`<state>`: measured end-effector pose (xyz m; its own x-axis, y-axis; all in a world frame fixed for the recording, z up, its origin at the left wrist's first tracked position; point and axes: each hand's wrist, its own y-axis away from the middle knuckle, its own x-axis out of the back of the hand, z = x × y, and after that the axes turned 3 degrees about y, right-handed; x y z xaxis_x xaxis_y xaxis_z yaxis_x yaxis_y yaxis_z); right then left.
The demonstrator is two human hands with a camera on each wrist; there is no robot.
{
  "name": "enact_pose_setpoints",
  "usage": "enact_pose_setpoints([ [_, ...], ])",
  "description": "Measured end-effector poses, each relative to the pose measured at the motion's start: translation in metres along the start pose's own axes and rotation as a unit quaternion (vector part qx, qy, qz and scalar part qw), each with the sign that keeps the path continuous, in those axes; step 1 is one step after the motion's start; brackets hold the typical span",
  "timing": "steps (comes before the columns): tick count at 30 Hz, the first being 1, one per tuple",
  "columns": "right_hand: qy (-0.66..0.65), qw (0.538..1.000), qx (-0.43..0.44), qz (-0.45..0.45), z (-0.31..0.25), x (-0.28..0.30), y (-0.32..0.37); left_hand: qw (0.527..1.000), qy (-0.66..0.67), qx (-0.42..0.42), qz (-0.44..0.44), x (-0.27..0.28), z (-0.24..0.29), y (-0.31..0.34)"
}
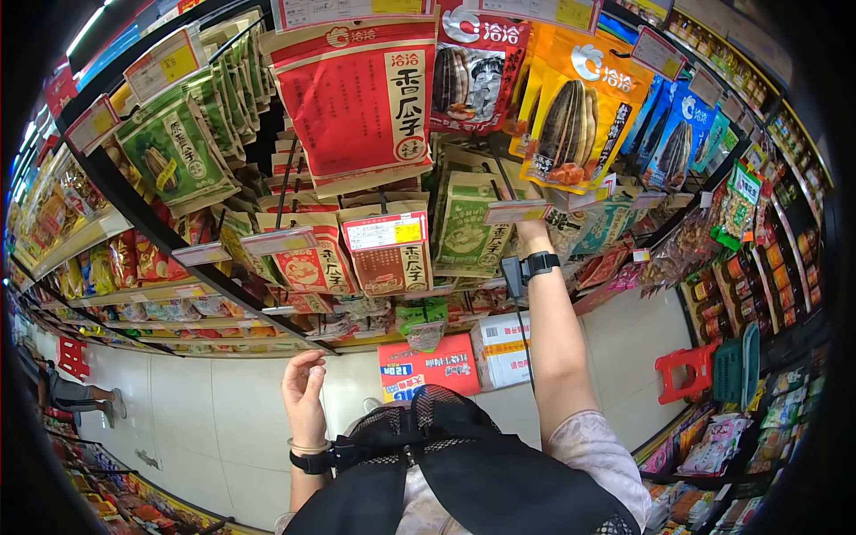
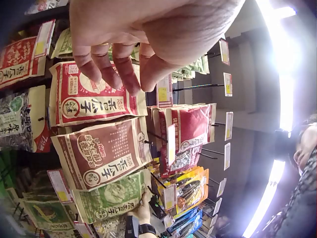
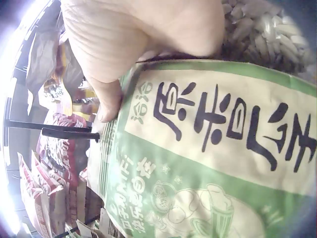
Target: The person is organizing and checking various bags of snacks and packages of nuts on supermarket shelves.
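Observation:
My right hand reaches up to the hanging rack and pinches the top edge of a green and cream bag of sunflower seeds. In the right wrist view its thumb lies over the bag's top corner, close to the black hook; the other fingers are mostly hidden. Low in front of the body, my left hand hangs with fingers loosely bent and nothing in it. In the left wrist view that hand overlaps a red seed bag, with a brown seed bag beyond.
Large red and yellow seed bags hang in the upper row, above price tags on hook ends. Cartons stand on the floor below the rack. A red stool and green baskets are at right. Another person's legs show at far left.

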<state>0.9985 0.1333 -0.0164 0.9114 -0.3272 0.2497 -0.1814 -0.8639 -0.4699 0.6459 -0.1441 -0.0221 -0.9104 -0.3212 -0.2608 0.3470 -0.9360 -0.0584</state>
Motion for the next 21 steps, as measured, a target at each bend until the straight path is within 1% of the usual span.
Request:
enact_pose_setpoints([
  [2,-0.166,0.986,-0.012,-0.016,0.017,-0.001,-0.003,1.0,0.002,-0.002,-0.002,0.001,0.0,0.0],
  [3,-0.167,0.986,-0.011,-0.016,0.017,-0.002,-0.002,1.0,0.004,-0.002,-0.004,0.002,0.0,0.0],
  [5,-0.154,0.986,-0.016,0.06,0.018,-0.005,0.001,1.0,0.005,-0.004,-0.003,0.003,0.001,0.001],
  [6,-0.155,0.986,-0.015,0.059,0.014,-0.007,0.003,1.0,0.007,-0.005,-0.002,0.003,0.002,0.002],
  [8,-0.191,0.977,-0.017,0.09,0.001,-0.009,0.005,1.0,0.009,-0.007,0.001,0.006,0.002,0.002],
  [9,-0.201,0.975,-0.039,0.091,-0.012,-0.008,0.008,1.0,0.012,-0.009,0.004,0.008,0.002,0.003],
  [10,-0.203,0.975,-0.038,0.087,-0.017,-0.009,0.013,1.0,0.013,-0.009,0.007,0.01,0.002,0.003],
  [12,-0.246,0.958,-0.06,0.135,-0.022,-0.012,0.019,1.0,0.005,-0.007,0.011,0.014,0.001,0.004],
  [13,-0.287,0.944,-0.034,0.159,-0.02,-0.013,0.021,1.0,0.005,-0.006,0.015,0.016,0.001,0.005],
  [14,-0.287,0.944,-0.036,0.156,-0.017,-0.013,0.026,1.0,0.002,-0.004,0.019,0.017,0.001,0.005],
  [16,-0.258,0.954,0.029,0.152,-0.013,-0.01,0.04,1.0,0.0,0.001,0.023,0.019,0.0,0.005],
  [18,-0.249,0.957,0.015,0.147,-0.006,-0.008,0.046,1.0,-0.013,-0.002,0.016,0.022,-0.002,0.005],
  [21,-0.223,0.962,0.027,0.158,-0.007,-0.007,0.047,1.0,-0.016,-0.001,0.011,0.023,-0.002,0.003],
])
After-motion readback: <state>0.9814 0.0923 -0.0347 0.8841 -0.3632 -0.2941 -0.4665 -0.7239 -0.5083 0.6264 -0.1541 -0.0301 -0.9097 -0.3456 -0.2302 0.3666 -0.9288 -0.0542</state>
